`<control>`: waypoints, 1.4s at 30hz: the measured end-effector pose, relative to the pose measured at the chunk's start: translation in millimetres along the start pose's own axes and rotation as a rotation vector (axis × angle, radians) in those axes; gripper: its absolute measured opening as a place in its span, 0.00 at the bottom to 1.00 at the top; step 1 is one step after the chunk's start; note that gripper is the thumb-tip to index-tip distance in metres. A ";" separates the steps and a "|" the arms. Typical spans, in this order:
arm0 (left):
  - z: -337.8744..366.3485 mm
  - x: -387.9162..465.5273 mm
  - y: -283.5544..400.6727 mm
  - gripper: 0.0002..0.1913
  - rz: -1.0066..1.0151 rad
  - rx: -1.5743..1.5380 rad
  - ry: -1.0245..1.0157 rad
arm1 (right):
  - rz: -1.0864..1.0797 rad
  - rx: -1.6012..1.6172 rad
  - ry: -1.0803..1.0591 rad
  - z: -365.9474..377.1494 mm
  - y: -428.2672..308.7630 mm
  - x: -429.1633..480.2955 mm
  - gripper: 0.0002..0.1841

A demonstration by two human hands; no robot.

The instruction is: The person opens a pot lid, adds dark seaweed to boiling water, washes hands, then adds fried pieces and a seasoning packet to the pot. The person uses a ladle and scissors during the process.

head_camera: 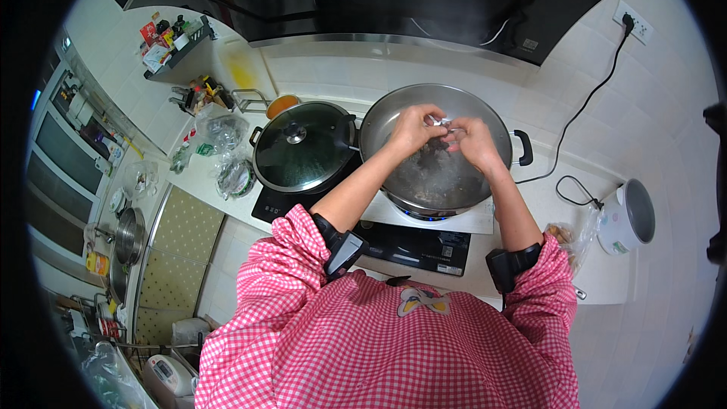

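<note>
A wide stainless steel pan [392, 119] with black side handles stands on a round burner with blue lights. Both my hands are over its middle, fingertips close together. My left hand [419, 126] and my right hand [470, 139] pinch a small, shiny, dark item [442, 125] between them; fingers hide most of it, and its kind is unclear. Below the hands, a dark clump [434, 150] shows through haze, perhaps steam. Left of the pan is a wok with a domed glass lid [301, 150], close to my left forearm.
A range hood [397, 0] overhangs the back. A black induction cooktop [414, 247] lies in front of the pan. At right are a white rice cooker [619, 221], a power cord [590, 91] and a bag of food [562, 233]. Plastic bags [221, 130] crowd the left counter; a sink [129, 236] lies beyond.
</note>
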State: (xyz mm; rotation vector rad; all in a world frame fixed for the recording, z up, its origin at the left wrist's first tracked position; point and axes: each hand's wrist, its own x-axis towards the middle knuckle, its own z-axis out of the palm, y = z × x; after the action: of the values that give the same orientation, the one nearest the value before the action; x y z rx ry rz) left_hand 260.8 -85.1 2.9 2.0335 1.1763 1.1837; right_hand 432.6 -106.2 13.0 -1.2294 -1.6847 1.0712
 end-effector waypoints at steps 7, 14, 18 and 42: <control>-0.9 -1.5 -4.9 0.09 0.097 0.255 0.144 | 0.088 0.389 -0.007 0.6 -22.6 -22.6 0.24; -4.8 3.6 -25.2 0.13 0.022 0.097 0.121 | 0.085 0.361 -0.003 -19.7 -25.8 -29.8 0.25; -2.6 2.5 -10.5 0.12 -0.065 -0.018 0.010 | 0.076 0.389 0.080 -10.6 -21.7 -30.5 0.25; 4.1 1.5 4.6 0.06 -0.186 -0.209 -0.255 | -0.240 -0.059 0.134 3.5 -16.6 -41.6 0.32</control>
State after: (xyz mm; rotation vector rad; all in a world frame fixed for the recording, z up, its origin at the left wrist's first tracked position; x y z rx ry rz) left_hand 266.7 -86.1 5.0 1.8123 1.0442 0.8882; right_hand 433.8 -150.0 22.8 -1.0777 -1.7201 0.7831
